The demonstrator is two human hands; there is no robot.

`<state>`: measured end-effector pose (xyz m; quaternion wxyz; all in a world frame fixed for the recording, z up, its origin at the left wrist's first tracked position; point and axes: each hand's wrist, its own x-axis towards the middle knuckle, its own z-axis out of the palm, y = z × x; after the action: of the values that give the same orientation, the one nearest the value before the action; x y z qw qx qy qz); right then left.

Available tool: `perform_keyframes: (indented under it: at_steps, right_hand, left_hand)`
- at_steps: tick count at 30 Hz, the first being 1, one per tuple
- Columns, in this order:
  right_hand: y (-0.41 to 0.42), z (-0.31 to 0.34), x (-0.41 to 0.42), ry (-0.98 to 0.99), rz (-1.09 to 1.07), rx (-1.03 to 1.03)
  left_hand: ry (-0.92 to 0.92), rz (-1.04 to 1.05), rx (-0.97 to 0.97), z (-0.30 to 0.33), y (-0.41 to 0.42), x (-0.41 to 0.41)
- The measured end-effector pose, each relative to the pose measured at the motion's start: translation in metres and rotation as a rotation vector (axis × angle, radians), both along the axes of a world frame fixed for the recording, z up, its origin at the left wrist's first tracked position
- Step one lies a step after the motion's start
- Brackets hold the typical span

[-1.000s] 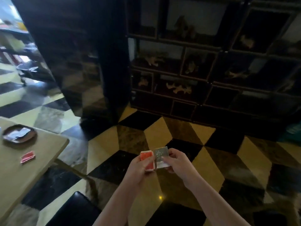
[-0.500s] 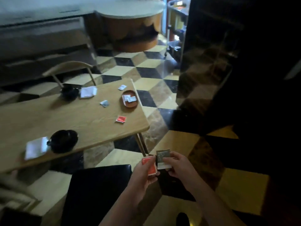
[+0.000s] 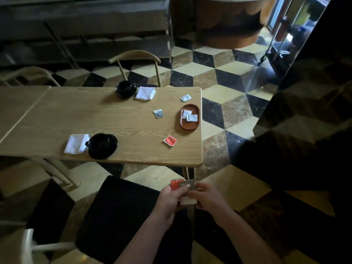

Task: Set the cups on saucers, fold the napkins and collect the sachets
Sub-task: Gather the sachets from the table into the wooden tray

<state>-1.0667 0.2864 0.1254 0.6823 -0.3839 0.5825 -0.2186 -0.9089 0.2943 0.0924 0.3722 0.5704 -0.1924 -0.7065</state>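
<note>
Both hands are held together out in front of the person, low over the black seat of the near chair (image 3: 122,212) and short of the table's (image 3: 106,121) front edge — the left hand (image 3: 169,199) pinches a red sachet (image 3: 176,184) and the right hand (image 3: 207,199) grips a small stack of grey and pale sachets (image 3: 190,184), the two bundles touching edge to edge. What matters for the coming move, I'd judge, is the oval brown tray (image 3: 190,126): it lies ahead of the hands and almost straight beyond them, near the table's right edge, its long axis running away from the person. The right hand looks a touch better placed for it. Two white packets (image 3: 189,115) already lie flat inside. Loose on the wood are a red sachet (image 3: 170,140) just this side of the tray, a grey one (image 3: 158,113) to its left, and a pale one (image 3: 185,97) beyond it — all thin, crinkled foil or paper squares that will want a fingertip pinch at an edge. The table is pale, open-grained wood. Two glossy black cups on saucers stand on it, the near one (image 3: 102,145) touching a white napkin (image 3: 76,144), the far one (image 3: 125,88) just beside another (image 3: 145,93); both napkins look soft and roughly folded.
</note>
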Motion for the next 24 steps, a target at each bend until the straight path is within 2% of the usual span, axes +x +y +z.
perform_keyframes:
  at_steps: [5, 9, 12, 20, 24]
  right_hand:
    - [-0.107, -0.042, 0.011, 0.208, -0.019, -0.013]
    - [-0.210, -0.083, 0.043, 0.595, 0.065, -0.117]
    - [-0.267, -0.110, 0.080, 0.768, 0.202, -0.188]
    - [-0.330, -0.156, 0.114, 0.919, 0.530, -0.248]
    - [-0.335, -0.158, 0.110, 0.902, 0.564, -0.255]
  left_hand:
    - [-0.054, 0.137, 0.049, -0.040, -0.087, 0.020]
    - [-0.112, 0.231, 0.138, -0.068, -0.166, 0.052]
    - [-0.163, 0.292, 0.194, -0.080, -0.216, 0.079]
    - [-0.261, 0.330, 0.372, -0.113, -0.270, 0.122]
    - [-0.362, 0.326, 0.401, -0.117, -0.278, 0.115]
